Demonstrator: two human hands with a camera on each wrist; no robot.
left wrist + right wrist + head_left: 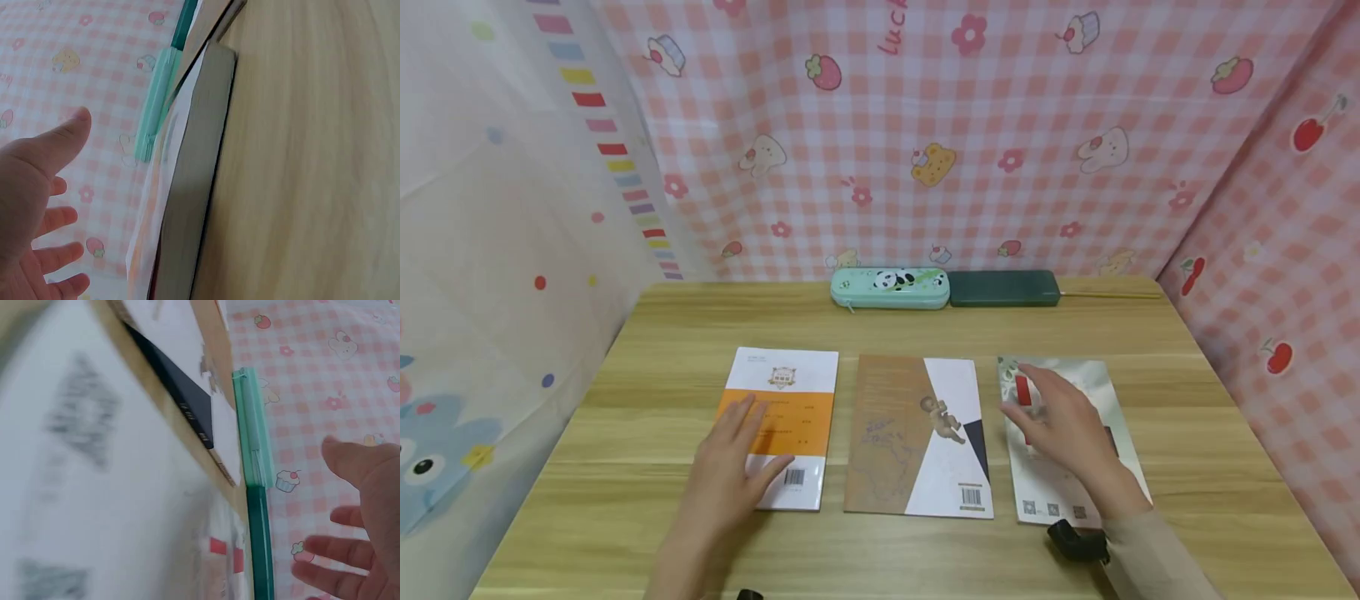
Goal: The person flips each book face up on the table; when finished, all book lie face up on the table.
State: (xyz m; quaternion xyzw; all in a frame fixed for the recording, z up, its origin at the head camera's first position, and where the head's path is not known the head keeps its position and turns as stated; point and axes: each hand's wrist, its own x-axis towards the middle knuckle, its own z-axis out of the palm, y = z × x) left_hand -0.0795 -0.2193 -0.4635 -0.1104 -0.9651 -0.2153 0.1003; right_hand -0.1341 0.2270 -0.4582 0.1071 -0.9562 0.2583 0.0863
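Note:
Three books lie side by side on the wooden table. My left hand hovers with spread fingers over the left edge of the white and orange book; the left wrist view shows its thick page block and nothing in that hand. A brown and white book with a small figure on its cover lies in the middle. Over the pale grey-white book at the right is my right hand, thumb and fingers apart, holding nothing. That hand hides part of the cover.
At the table's back edge stand a mint panda pencil case and a dark green case, end to end. A thin stick extends right from the green one. Checked pink cloth hangs behind the wooden table.

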